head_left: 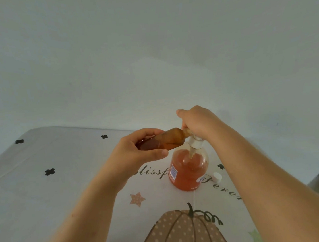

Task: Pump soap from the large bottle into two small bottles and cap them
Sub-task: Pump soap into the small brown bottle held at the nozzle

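The large clear bottle [187, 170] of orange soap stands upright on the table, with a white pump collar at its neck. My right hand [196, 124] lies over the pump head and presses on it, hiding the nozzle. My left hand [138, 150] grips a small amber bottle [167, 140] lying almost sideways, its open mouth held against the pump's spout under my right hand. A small white cap [217, 177] rests on the table just right of the large bottle. Only one small bottle is in view.
The table carries a white cloth [46, 195] printed with black crosses, a star, script lettering and a dotted pumpkin at the near edge. A plain pale wall rises behind the table's far edge. At the far right the table ends, with a dark area beyond it.
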`<action>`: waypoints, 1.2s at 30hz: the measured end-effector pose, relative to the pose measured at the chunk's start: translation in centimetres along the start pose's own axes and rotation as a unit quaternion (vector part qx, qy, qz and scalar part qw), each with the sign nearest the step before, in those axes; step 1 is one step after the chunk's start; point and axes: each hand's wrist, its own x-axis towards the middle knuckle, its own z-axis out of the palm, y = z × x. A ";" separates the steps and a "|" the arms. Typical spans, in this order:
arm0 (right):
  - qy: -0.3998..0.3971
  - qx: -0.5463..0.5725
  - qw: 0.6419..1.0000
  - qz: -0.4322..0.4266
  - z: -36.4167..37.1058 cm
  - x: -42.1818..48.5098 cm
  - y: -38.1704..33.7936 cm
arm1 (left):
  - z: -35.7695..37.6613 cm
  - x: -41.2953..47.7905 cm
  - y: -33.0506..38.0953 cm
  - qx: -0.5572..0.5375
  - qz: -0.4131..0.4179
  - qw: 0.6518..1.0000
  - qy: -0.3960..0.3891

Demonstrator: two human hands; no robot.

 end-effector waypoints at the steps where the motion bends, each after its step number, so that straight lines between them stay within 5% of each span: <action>1: -0.001 -0.003 1.000 -0.001 0.2 0.1 0.1 | 0.0 0.1 -0.1 0.001 -0.001 1.000 -0.001; 23: 0.009 -0.078 0.997 -0.012 -1.8 -1.9 -1.2 | 0.1 -0.3 0.0 -0.005 0.009 1.000 0.015; 36: -0.008 -0.018 1.000 0.013 -0.7 -0.7 -0.6 | -0.1 -0.1 -0.3 -0.001 0.003 1.000 0.005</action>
